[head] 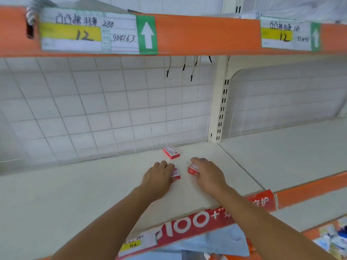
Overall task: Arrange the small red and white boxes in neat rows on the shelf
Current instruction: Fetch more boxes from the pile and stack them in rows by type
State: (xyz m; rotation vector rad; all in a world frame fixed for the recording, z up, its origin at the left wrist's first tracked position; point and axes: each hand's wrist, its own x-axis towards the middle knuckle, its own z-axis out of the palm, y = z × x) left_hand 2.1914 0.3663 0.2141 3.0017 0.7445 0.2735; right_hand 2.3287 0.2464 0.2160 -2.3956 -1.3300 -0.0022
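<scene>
Orange upper shelf edge (206, 37), running across the top of the view. White handwritten price label (88, 32) with a yellow band marked "12" and a green panel showing a white up arrow, sitting at the left of that edge; a second, similar price label (289, 33) sitting further right, blurred. White wire grid back panel (105, 113) standing behind the bay. Thin metal hooks with black tips (185, 66) hanging from under the upper edge. Cream slotted upright post (221, 102) dividing two bays. Red promotional strip (202, 221) printed "100+" lying along the lower front edge, a small yellow tag (130, 245) showing at its left end. Pale blue cloth (216, 243) showing below the strip.
</scene>
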